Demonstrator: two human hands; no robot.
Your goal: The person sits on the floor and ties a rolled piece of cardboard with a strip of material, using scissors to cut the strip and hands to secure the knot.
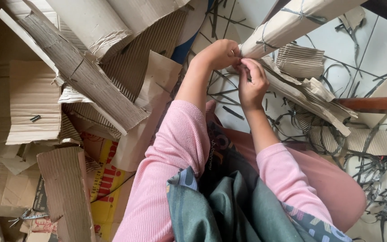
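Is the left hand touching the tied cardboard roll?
Touching. The head view shows the left hand closed against the lower end of the tied cardboard roll, with no gap, while the right hand pinches just beneath it.

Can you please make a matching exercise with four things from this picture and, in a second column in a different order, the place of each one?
Things:
1. left hand
2. scissors
3. rolled cardboard bundle
4. dark strips

Places:
A. bottom left, lying on flat cardboard pieces
B. scattered over the tiled floor at the right
C. top centre, at the end of the rolled bundle, close to the right hand
D. upper right, tied round with strips, slanting up from the hands

Pairs: 1-C, 2-A, 3-D, 4-B
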